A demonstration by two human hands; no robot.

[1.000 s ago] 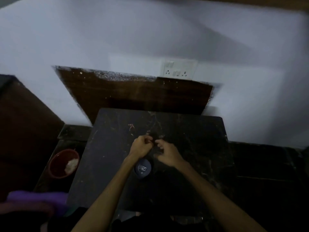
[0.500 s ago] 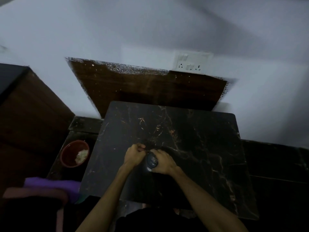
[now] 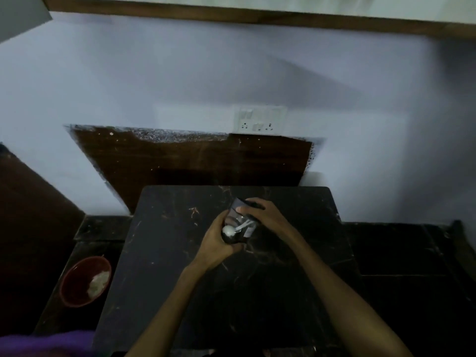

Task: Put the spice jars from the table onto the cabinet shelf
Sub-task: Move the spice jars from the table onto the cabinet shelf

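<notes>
**Jar in hand, shelf yet to come**

While both hands close round it, the spice jar (image 3: 238,224) sits tilted just above the middle of the dark marbled worktop (image 3: 159,253), a small white spoon visible through its clear wall. The left hand (image 3: 219,244) cups the base, fingers curled under; the right hand (image 3: 265,215) wraps the upper end, fingers bent over the dark lid. No other jar shows on the worktop. A wooden ledge (image 3: 257,18) runs along the top of the wall, possibly the cabinet's edge. By my reading, this jar is picked up but not yet shelved. A red bowl (image 3: 85,280) stands lower left.
</notes>
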